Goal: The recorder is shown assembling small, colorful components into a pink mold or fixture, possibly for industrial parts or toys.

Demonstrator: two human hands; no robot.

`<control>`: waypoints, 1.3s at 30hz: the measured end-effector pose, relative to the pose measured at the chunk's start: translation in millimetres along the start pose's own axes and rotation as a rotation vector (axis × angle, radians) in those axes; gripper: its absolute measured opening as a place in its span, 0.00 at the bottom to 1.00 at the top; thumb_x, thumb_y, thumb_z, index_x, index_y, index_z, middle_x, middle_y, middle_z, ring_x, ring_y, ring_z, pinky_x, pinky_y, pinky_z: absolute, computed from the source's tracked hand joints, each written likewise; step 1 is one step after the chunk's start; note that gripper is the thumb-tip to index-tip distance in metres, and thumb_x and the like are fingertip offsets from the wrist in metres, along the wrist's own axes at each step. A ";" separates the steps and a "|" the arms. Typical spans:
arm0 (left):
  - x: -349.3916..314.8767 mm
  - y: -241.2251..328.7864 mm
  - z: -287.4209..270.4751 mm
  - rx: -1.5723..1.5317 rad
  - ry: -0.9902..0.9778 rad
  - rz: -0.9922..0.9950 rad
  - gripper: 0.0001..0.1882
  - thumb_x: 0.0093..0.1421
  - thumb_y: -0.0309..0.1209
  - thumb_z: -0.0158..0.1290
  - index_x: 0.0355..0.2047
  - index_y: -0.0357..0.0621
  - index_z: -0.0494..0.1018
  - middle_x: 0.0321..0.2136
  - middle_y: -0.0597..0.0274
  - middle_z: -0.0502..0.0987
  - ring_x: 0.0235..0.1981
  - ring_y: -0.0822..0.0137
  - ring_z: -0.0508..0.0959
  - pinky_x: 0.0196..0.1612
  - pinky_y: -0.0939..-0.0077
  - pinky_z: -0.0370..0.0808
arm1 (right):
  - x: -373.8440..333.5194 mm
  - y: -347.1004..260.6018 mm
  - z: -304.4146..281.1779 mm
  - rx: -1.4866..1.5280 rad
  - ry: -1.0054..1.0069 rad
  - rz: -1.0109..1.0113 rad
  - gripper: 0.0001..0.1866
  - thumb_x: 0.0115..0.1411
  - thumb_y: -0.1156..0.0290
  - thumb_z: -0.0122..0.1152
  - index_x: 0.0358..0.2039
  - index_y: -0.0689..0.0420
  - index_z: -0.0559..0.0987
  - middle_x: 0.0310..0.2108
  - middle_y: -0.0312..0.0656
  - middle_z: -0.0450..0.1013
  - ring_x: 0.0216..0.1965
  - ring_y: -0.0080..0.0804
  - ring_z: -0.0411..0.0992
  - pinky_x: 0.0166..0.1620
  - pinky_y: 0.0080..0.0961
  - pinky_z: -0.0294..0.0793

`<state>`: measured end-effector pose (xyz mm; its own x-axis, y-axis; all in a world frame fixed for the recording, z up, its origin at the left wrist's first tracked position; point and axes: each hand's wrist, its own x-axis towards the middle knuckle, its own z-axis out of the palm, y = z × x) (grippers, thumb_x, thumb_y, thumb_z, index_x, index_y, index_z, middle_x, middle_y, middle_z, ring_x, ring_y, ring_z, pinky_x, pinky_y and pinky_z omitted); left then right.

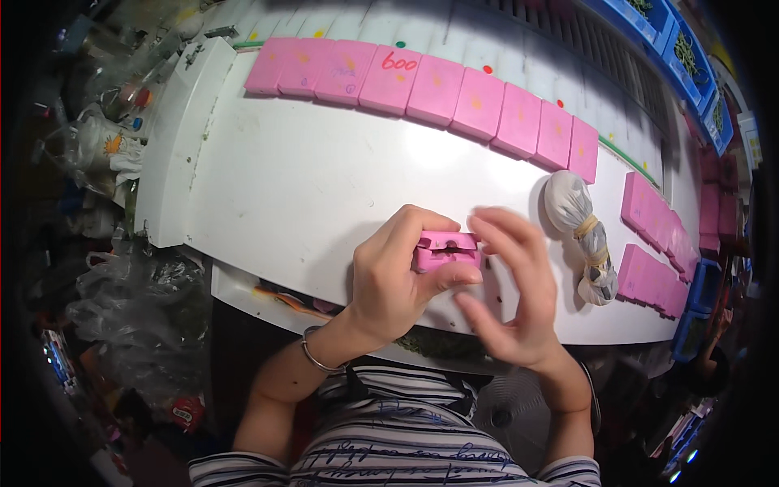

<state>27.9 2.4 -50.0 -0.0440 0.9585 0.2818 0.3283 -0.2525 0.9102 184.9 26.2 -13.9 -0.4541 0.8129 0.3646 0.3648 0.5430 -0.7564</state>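
Observation:
My left hand (398,272) is closed round a small pink two-part mould (438,258), with the thumb on its near side. A gap runs between its upper and lower halves, and a dark hole shows in the end facing me. Beside its right end my right hand (519,288) hangs with thumb and fingers spread, apart from the mould and slightly blurred. Farther back, a row of pink blocks (434,91) of much the same colour lies edge to edge across the white table (300,178). To the right rests a whitish cloth bundle (570,203) bound with bands.
More pink blocks (649,211) lie in two rows at the right. Blue bins (649,20) holding green pieces stand at the far right. A white raised ledge (182,154) bounds the table's left side, with clear plastic bags (154,325) beyond. An open drawer (251,296) sits below the near edge.

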 end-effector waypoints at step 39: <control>262.9 -103.6 -212.8 0.881 0.499 -0.352 0.24 0.39 0.40 0.66 0.34 0.38 0.76 0.30 0.53 0.79 0.35 0.60 0.79 0.39 0.68 0.74 | -9.6 -7.0 -36.4 -0.127 -0.340 -0.036 0.23 0.55 0.76 0.52 0.53 0.63 0.69 0.53 0.55 0.65 0.57 0.53 0.62 0.58 0.40 0.62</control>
<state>-218.5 252.3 -5.6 -0.5844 0.7458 0.3198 0.7782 0.4035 0.4812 216.3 22.2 7.7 -0.7051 0.6879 0.1718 0.4323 0.6092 -0.6648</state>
